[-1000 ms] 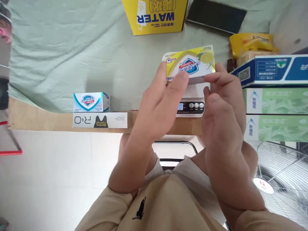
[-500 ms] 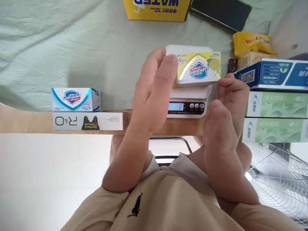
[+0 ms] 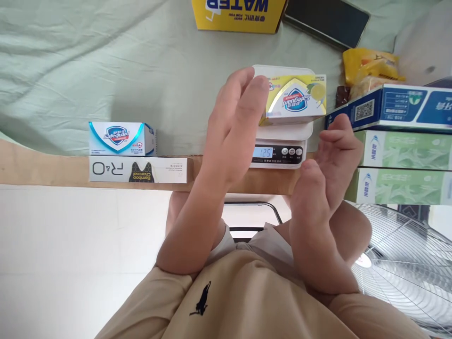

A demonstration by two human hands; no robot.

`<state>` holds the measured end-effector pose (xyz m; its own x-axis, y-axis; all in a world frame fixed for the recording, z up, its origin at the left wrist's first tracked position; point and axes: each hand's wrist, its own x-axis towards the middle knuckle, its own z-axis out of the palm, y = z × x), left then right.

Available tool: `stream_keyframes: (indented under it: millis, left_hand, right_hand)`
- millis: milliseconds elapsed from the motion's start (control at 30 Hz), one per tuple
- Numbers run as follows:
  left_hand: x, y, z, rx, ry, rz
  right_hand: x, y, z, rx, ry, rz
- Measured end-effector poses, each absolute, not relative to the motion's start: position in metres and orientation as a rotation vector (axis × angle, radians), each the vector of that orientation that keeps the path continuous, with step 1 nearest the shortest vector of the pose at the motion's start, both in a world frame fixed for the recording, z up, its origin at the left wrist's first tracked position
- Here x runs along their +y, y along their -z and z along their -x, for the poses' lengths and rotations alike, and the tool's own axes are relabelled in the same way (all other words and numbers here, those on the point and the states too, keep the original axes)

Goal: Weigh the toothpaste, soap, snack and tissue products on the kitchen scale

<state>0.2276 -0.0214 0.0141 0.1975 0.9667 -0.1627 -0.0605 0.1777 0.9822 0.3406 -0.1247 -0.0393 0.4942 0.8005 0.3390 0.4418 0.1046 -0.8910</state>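
Observation:
A yellow and white Safeguard soap box (image 3: 295, 99) rests on the white kitchen scale (image 3: 305, 134). The scale's lit display (image 3: 263, 152) appears to read 125. My left hand (image 3: 238, 127) is beside the box's left end, fingers stretched out and thumb close to the carton; I cannot tell whether it touches. My right hand (image 3: 330, 165) is held apart from the box, below its right corner, with thumb and fingers spread and nothing in them. Part of the scale's left side is hidden behind my left hand.
At the left, a blue and white soap box (image 3: 118, 139) and a toothpaste box (image 3: 162, 170) lie at the table edge. Stacked blue (image 3: 406, 108) and green (image 3: 409, 149) cartons stand right. Farther back are a yellow box (image 3: 240, 16), a phone (image 3: 326, 21) and yellow packets (image 3: 369, 63).
The scale display has gone from 0 to about 125. My right hand has drawn away from the soap box. The whole view has shifted slightly.

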Motion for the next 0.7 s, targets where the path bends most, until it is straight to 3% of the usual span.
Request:
stream_keyframes:
  millis: [333, 700]
  left_hand:
    - [-0.011, -0.003, -0.226, 1.200, -0.898, -1.254]
    - [-0.016, -0.009, -0.221, 1.113, -1.057, -1.157]
  right_hand:
    - [-0.099, 0.041, -0.356, -1.151, -0.308, 1.562]
    - [-0.065, 0.015, -0.356, -1.268, -0.178, 1.477]
